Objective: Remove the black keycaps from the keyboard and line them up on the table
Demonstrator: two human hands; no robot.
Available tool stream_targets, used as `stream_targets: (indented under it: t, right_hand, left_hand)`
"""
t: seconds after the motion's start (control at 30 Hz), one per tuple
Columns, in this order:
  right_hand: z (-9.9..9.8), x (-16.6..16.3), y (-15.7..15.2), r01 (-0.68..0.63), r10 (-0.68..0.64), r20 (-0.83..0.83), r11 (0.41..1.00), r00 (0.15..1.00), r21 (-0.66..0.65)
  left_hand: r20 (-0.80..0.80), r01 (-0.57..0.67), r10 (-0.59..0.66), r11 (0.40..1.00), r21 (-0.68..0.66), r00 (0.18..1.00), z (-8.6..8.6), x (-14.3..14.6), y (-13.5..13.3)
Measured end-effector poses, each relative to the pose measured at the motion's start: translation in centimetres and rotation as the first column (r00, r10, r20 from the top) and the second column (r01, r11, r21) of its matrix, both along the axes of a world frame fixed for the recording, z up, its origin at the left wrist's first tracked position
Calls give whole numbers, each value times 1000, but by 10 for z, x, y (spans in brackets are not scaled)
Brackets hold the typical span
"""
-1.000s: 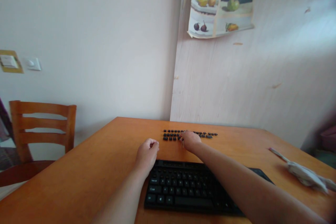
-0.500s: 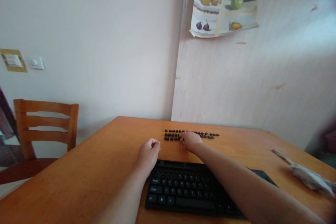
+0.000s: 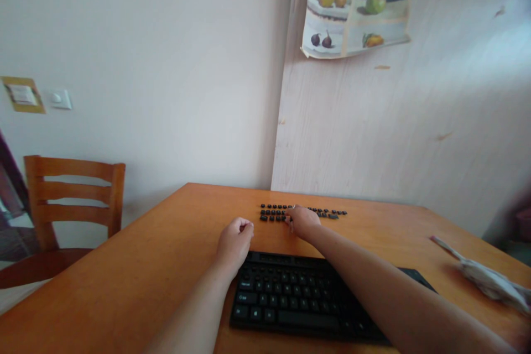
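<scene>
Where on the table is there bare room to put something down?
Bare table: left of the left hand, toward the chair; and between the keycaps and the grey bundle. Crowded: around the right hand, among the keycaps, and at the keyboard, which the right forearm crosses.

- The right hand (image 3: 305,222) covers the middle of the rows of loose keycaps (image 3: 272,212); whether it grips one is hidden.
- Those keycaps are too small for any markings to be read.
- The left hand (image 3: 235,239) is curled, its palm out of sight, so whether it holds anything cannot be told.
- The right forearm (image 3: 365,271) hides much of the right part of the keyboard (image 3: 309,319); many of the key legends are blurred.
- The bottom edge cuts off both forearms and the bench (image 3: 136,271).
- The right edge crops a pale bundle (image 3: 485,279), too blurred to identify.
- The left edge crops the chair (image 3: 74,213).
</scene>
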State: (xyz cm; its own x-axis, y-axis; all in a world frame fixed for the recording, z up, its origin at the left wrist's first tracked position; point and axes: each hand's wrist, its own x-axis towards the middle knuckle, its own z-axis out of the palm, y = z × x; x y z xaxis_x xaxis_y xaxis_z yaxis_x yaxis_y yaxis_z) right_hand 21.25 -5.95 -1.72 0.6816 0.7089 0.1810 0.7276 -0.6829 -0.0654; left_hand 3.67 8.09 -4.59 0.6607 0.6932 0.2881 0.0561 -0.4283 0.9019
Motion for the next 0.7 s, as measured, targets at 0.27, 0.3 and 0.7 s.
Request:
stream_targets:
  t: [0.27, 0.3, 0.7]
  right_hand:
    - [23, -4, -32, -62, 71, -27, 964, 997, 258]
    - [27, -4, -39, -68, 82, -33, 953, 996, 295]
    - [77, -41, -127, 273, 337, -495, 529, 801, 803]
  left_hand:
    - [2, 11, -11, 1000, -8, 1000, -3, 2, 3]
    - [4, 11, -11, 1000, -6, 1000, -3, 2, 3]
    - [-48, 34, -32, 999, 43, 998, -5, 2, 10]
